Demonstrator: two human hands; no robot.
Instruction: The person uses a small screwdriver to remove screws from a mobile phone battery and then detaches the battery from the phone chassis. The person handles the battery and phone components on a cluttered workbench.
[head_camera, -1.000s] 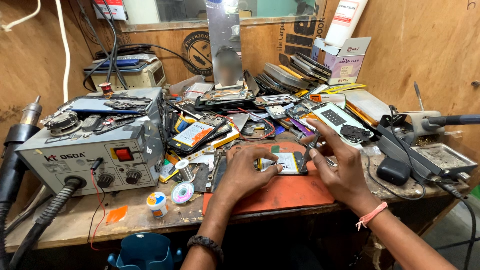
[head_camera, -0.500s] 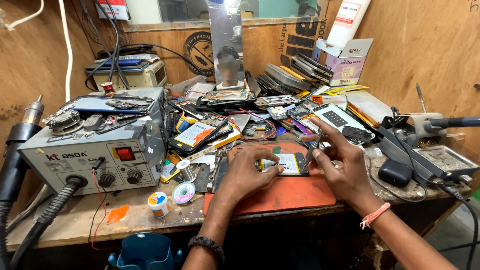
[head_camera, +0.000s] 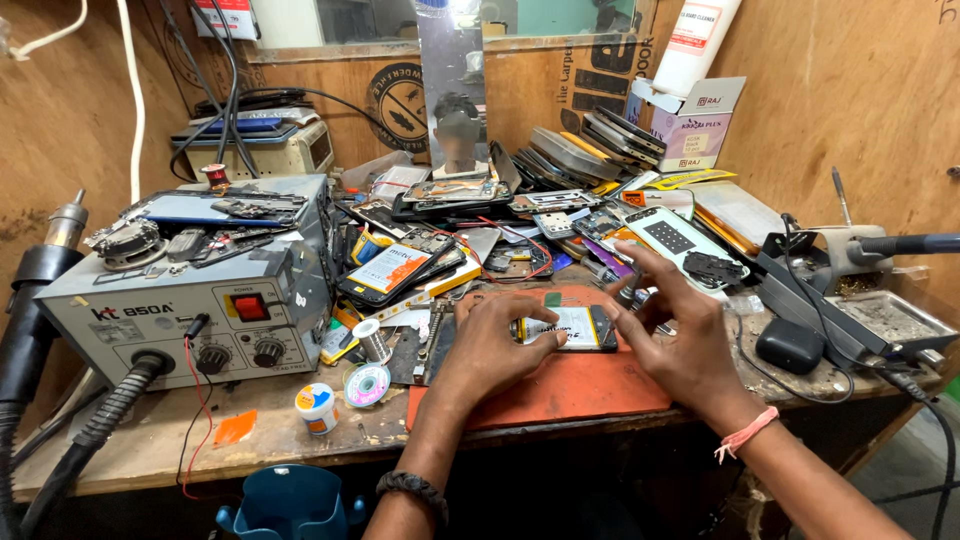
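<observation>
Opened phone (head_camera: 570, 328), its white-labelled battery facing up, is lying flat on the orange work mat (head_camera: 560, 390) at the front middle of the bench, between the two hands. Left hand (head_camera: 492, 350) is resting on the mat with its fingers curled, the fingertips pressing down on the phone's left end and holding it flat. Right hand (head_camera: 685, 335) is sitting at the phone's right end with fingers loosely spread; the thumb and forefinger are closing toward the phone's edge, but whether they are pinching a small tool or part there cannot be told.

Compared with half a second ago, very little is shifting: the phone is staying in the same place on the mat and the left hand is keeping its hold. The right hand is sitting slightly lower and closer to the phone's right end than it was a second ago. Judging from that, the work looks like it is settling into fine handling at that end rather than moving the phone elsewhere.

Around them, a grey hot-air rework station (head_camera: 190, 300) is standing to the left, a solder wick spool (head_camera: 367, 384) and a small white jar (head_camera: 317, 407) are lying near the mat's left edge, and a white keypad phone (head_camera: 672, 240) is lying behind the right hand.
</observation>
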